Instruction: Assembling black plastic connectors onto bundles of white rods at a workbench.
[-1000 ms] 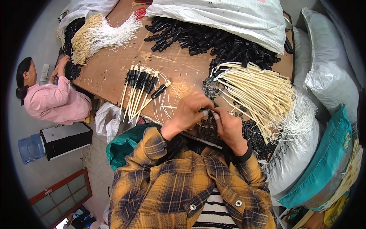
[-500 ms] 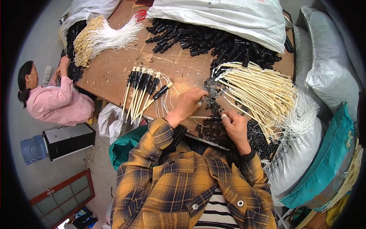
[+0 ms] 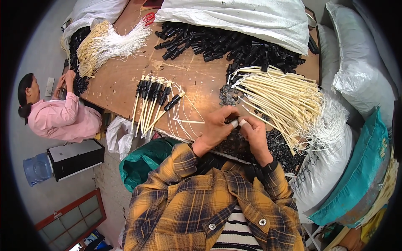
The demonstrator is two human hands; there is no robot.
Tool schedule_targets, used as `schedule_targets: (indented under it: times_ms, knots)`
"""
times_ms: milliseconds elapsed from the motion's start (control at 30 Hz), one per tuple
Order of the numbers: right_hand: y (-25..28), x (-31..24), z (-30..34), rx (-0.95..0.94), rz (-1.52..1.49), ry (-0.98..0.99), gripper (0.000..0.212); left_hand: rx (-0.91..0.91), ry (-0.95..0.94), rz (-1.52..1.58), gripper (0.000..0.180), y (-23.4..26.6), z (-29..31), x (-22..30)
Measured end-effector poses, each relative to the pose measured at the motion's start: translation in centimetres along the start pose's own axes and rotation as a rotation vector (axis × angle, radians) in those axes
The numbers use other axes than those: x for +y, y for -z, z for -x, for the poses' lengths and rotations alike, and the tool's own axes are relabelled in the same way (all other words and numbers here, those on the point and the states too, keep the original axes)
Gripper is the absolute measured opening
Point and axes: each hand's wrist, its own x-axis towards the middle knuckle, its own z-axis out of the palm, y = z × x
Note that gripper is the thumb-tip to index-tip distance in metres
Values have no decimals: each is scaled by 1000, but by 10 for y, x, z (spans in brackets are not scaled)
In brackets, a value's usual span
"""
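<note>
Drawn together since, left hand (image 3: 217,126) and right hand (image 3: 254,136) seemingly work jointly beside black pieces (image 3: 279,146); cannot tell what fingers grasp

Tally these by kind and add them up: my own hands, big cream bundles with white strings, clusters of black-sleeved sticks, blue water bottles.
Your left hand and right hand: 2
Left cream bundle and right cream bundle: 2
Cluster of black-sleeved sticks: 1
Blue water bottle: 1
Total: 6
</note>
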Motion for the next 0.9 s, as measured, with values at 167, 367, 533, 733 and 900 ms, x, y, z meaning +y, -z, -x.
schedule_targets:
  times_ms: [167, 367, 533, 733, 900]
  knots:
    - [-6, -2, 2, 58, 173, 91, 11, -4, 79, -166, 28, 5, -2, -1]
    - [-3, -8, 7, 97, 612, 345, 19, -109, 236, -139, 35, 12, -3, -5]
    - [12, -22, 10, -123, -580, -50, 15, -365, -200, -249, 34, 18, -1, 8]
    - [11, -30, 17, -104, 786, 542, 28, -280, -174, -235, 36, 27, -4, 2]
    - [-2, -37, 13, -8, 831, 519, 18, -185, -353, -556, 30, 25, -5, 6]
